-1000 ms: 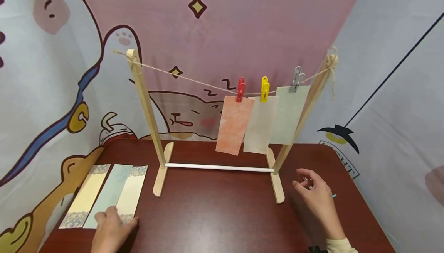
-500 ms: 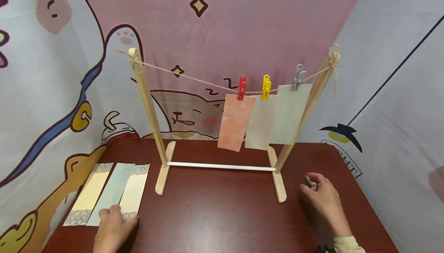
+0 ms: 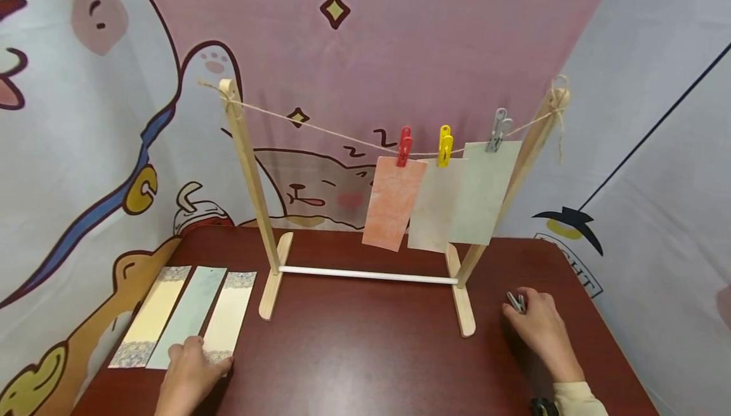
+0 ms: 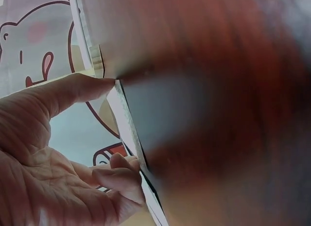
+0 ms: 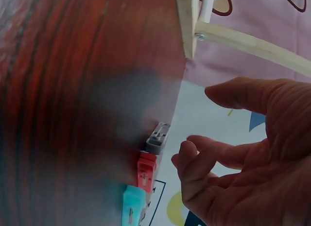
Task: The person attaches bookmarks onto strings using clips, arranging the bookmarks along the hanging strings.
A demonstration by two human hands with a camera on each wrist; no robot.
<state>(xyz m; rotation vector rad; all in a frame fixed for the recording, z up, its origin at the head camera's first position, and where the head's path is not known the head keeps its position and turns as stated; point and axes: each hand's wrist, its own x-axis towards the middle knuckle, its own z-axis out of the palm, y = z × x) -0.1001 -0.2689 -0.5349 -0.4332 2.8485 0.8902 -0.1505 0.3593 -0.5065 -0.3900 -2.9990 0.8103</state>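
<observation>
My left hand [image 3: 191,375] holds the near end of a cream paper card [image 3: 228,314] with lace-patterned ends, thumb at its right edge and fingers at its left. In the left wrist view, the thumb and fingers touch the edges of this card [image 4: 127,121]. To its left lie a pale green card [image 3: 191,308] and a yellowish lace-ended card [image 3: 151,314]. My right hand [image 3: 539,330] hovers by a grey clothespin [image 3: 516,302], thumb and fingers apart. The right wrist view shows a gap between the fingers and the grey clothespin [image 5: 158,137]; red [image 5: 146,170] and turquoise [image 5: 132,204] ones lie in line with it.
A wooden stand [image 3: 251,175] with a white crossbar [image 3: 365,274] carries a sagging string [image 3: 320,128]. Red [image 3: 404,148], yellow [image 3: 445,148] and grey [image 3: 499,132] clothespins hold three cards there: an orange one [image 3: 394,203], an off-white one [image 3: 434,207] and a pale green one [image 3: 485,194].
The cream card has shifted slightly right under my left hand, widening its gap from the green card. My right hand has moved slightly right and nearer, and the grey clothespin shows more clearly.
</observation>
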